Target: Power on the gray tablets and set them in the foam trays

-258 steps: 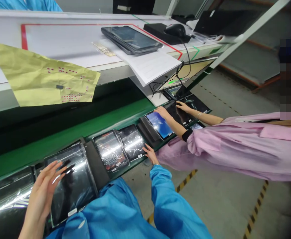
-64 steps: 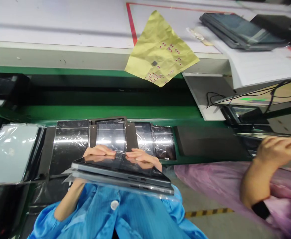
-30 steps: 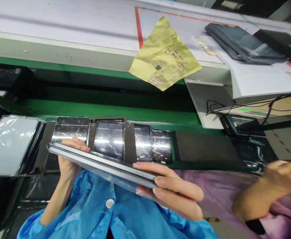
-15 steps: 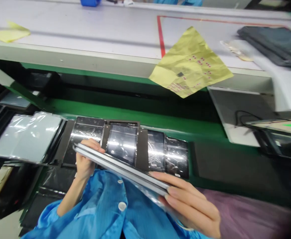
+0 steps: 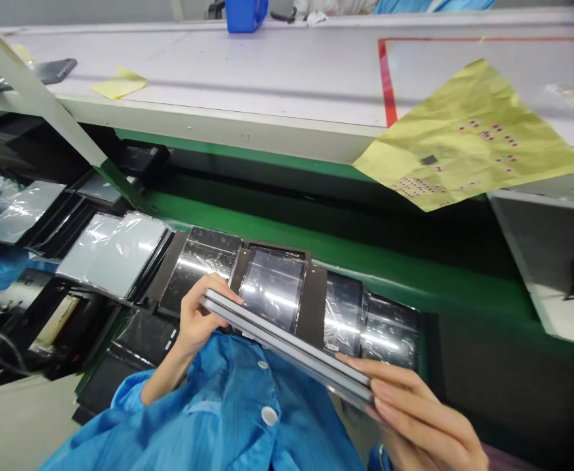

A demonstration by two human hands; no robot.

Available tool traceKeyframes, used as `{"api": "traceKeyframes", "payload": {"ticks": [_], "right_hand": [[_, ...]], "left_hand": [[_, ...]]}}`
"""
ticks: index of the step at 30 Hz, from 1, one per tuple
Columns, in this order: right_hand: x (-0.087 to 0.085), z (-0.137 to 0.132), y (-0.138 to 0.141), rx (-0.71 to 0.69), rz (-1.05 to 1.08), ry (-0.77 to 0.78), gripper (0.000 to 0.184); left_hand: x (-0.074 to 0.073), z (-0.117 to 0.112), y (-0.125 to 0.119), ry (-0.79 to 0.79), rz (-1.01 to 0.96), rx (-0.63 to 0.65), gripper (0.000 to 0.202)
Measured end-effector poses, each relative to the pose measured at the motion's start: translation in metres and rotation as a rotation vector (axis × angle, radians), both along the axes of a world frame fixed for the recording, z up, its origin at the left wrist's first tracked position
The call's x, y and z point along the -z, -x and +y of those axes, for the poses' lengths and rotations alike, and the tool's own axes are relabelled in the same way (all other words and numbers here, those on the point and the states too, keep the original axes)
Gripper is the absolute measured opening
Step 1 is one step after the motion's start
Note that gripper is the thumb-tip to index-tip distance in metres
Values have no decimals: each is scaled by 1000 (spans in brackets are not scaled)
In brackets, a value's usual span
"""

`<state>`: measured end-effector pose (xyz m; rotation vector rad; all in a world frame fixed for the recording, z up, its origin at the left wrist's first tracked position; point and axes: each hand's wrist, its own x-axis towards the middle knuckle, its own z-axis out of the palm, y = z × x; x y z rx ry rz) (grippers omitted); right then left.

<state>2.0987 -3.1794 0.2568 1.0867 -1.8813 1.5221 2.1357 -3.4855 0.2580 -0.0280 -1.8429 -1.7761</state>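
Observation:
I hold two stacked grey tablets (image 5: 287, 343) edge-on in front of my chest, tilted down to the right. My left hand (image 5: 196, 320) grips their left end, thumb on top. My right hand (image 5: 414, 418) clasps the right end, fingers wrapped along the edge. Just beyond the stack, a dark-screened tablet (image 5: 273, 288) sits in a black foam holder (image 5: 316, 304) on the green ledge (image 5: 365, 258).
Several plastic-wrapped tablets (image 5: 199, 261) lie in a row along the ledge, with more wrapped units (image 5: 115, 252) and black trays at the left. A yellow sheet (image 5: 468, 134) with red dots overhangs the white shelf (image 5: 218, 78). A blue container (image 5: 245, 14) stands at the back.
My view has swung left; the pink-sleeved person's arm has left the picture. The tablet stack stays in both hands, tilted lower at the right.

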Motion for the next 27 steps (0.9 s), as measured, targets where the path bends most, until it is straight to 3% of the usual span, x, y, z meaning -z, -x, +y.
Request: {"api": "traceKeyframes", "payload": {"ticks": [2,6,9,11,13,15,16,18,20,23,27], "right_hand": [[-4,-7,6,55,16,-36,42],[-20,-35,12,35,-182,-263,74],[-22,-59,14,-90,-293,-104,40],[-16,-65,17,-98,-275,27,28],[-7,-63,19,-89,-280,100,24],[4,-58,20,-89,-337,165,21],[9,-55,19,-87,-366,206,19],[17,-53,17,-81,-395,290,16],[22,-54,15,-82,-403,338,16],[26,-57,12,-95,-412,351,18],[31,-54,7,-55,-463,330,22]], "left_hand": [[-20,6,-2,159,15,-18,27],[-65,32,7,783,191,-6,6],[-83,45,16,1061,371,64,8],[-84,40,20,1050,355,42,13],[-78,25,21,928,241,-28,43],[-65,8,23,759,90,26,72],[-57,1,24,667,45,140,72],[-40,-4,27,494,37,416,48],[-27,-1,28,385,120,553,33],[-16,8,29,344,230,519,31],[-15,13,29,325,265,496,30]]}}
